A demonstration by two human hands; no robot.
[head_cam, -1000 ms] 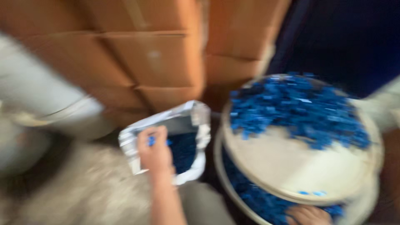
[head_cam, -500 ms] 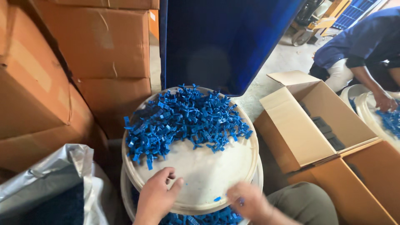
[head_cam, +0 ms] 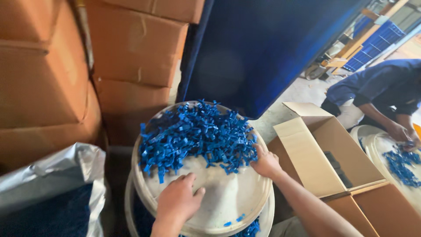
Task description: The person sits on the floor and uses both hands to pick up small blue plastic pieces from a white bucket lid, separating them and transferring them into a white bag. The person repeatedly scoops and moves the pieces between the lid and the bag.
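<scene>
Both our hands have slid up the white lid (head_cam: pixel 210 197): our left hand (head_cam: pixel 177 202) lies flat and loose, our right hand (head_cam: pixel 265 163) touches the blue plastic bits (head_cam: pixel 197 136) heaped at the far edge. These bits look light, hard, easy to pinch

Both hands (left (head_cam: pixel 176 202), right (head_cam: pixel 265 163)) flat on white lid (head_cam: pixel 219 197), touching blue plastic pieces (head_cam: pixel 197 136).
</scene>
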